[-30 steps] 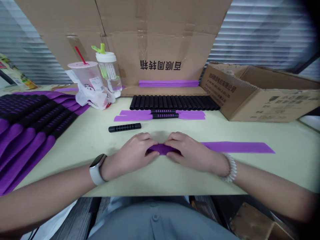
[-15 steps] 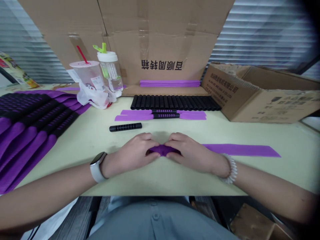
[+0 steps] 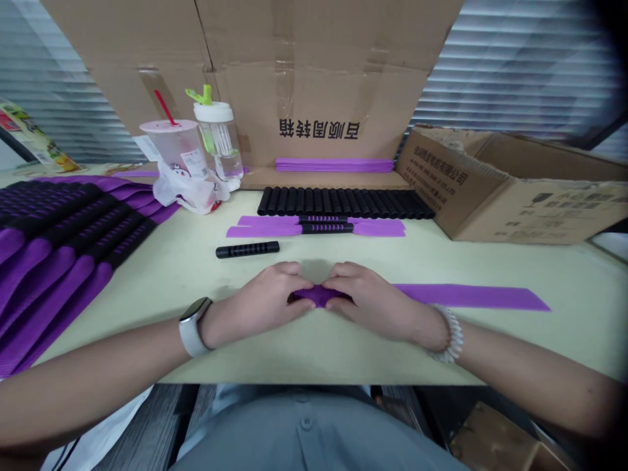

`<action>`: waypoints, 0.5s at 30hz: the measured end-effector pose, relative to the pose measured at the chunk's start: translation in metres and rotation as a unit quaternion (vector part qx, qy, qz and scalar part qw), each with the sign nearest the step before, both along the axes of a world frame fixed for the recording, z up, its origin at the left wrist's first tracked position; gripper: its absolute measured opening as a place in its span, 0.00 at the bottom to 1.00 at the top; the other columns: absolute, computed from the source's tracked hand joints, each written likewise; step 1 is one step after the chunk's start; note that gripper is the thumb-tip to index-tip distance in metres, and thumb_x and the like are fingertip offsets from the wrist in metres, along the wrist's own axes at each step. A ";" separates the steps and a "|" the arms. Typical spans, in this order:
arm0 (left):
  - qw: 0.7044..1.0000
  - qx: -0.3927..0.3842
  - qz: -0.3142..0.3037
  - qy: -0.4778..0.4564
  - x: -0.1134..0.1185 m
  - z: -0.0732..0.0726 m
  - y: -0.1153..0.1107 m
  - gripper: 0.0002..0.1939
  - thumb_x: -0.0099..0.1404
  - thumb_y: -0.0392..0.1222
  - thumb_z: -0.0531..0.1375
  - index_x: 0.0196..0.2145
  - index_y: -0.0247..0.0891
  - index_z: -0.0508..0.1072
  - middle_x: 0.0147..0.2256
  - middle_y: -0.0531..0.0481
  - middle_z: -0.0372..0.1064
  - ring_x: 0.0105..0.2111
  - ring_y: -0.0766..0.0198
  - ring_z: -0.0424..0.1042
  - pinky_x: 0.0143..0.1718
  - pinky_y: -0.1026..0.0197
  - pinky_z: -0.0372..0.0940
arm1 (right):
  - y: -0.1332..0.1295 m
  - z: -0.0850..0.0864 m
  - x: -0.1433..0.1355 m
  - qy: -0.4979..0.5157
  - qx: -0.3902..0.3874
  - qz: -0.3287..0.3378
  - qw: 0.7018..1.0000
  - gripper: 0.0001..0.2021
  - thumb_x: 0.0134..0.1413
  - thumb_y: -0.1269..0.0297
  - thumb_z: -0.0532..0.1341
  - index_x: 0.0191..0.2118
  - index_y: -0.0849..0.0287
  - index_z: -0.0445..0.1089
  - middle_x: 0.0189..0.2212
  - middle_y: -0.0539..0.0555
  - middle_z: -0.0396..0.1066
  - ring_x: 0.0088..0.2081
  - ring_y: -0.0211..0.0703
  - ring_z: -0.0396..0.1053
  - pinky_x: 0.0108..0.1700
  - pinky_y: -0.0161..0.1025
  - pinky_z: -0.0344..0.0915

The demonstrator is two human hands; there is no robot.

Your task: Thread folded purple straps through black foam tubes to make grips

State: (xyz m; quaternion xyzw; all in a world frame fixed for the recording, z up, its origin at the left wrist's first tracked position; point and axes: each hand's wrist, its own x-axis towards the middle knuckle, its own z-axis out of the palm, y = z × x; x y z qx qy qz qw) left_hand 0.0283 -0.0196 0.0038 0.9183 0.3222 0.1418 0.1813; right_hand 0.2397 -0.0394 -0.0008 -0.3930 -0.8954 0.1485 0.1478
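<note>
Both my hands pinch a purple strap (image 3: 471, 296) near the table's front edge. My left hand (image 3: 267, 297) and my right hand (image 3: 370, 297) face each other, thumbs toward me, with a short gathered piece of the strap showing between the fingertips. From under my right hand the strap runs flat to the right. Beyond my left hand lies a single slotted black sleeve (image 3: 248, 249). Farther back are two purple straps with black sleeves on their middles (image 3: 326, 227).
A row of black sleeves (image 3: 343, 203) lies behind, with flat purple straps (image 3: 333, 165) beyond. Sleeved straps (image 3: 53, 261) are piled at left. A bagged cup (image 3: 174, 150) and a bottle (image 3: 218, 140) stand back left; an open cardboard box (image 3: 515, 190) sits at right.
Both hands keep their pinch on the strap and have barely moved. The whole view has shifted very slightly.
</note>
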 end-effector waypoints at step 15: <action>1.000 0.024 -0.020 0.003 -0.001 -0.008 0.000 0.08 0.67 0.40 0.59 0.35 0.36 0.78 0.28 0.50 0.68 0.30 0.63 0.68 0.33 0.60 0.62 | -0.002 -0.004 -0.002 -0.011 0.035 0.017 0.999 0.06 0.57 0.74 0.60 0.34 0.65 0.75 0.29 0.54 0.69 0.34 0.42 0.66 0.39 0.39 0.63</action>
